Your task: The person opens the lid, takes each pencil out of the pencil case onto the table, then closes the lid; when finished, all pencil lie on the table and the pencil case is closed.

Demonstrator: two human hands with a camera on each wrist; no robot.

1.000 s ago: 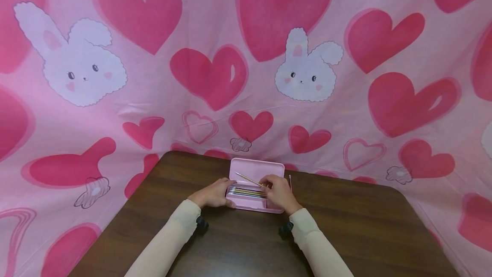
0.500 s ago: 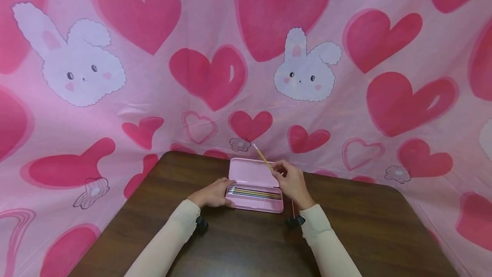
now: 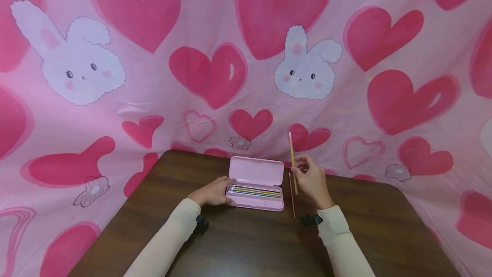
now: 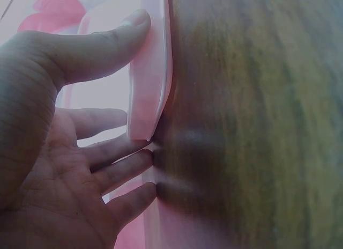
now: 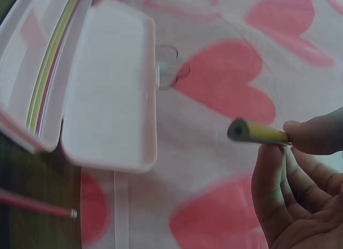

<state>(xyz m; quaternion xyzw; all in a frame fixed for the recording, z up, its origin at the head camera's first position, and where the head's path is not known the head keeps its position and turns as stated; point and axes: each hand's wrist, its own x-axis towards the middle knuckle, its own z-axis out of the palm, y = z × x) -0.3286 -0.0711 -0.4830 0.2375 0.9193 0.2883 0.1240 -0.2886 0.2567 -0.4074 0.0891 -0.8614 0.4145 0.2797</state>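
A pink pencil case (image 3: 256, 171) lies with its lid up on the table, and several pencils (image 3: 254, 191) line its rear compartment. My left hand (image 3: 213, 192) holds the case's left end, thumb at the near corner and fingers toward the back. In the left wrist view that thumb crosses the case's wall (image 4: 153, 72). Right of the case, my right hand (image 3: 312, 181) pinches a yellow pencil (image 3: 291, 148) between thumb and fingers, nearly upright above the table. The right wrist view shows the yellow pencil's flat end (image 5: 238, 131). A red pencil (image 3: 292, 198) lies on the table beside the case.
The dark wooden table (image 3: 246, 243) reaches back to a pink cloth (image 3: 207, 25) printed with hearts and rabbits. The case's raised lid stands near the table's back edge. A short compartment divider (image 3: 265, 202) shows in the front of the case.
My right hand has lifted the yellow pencil out of the case, carried it to the right and turned it nearly upright. The left hand has stayed on the case.
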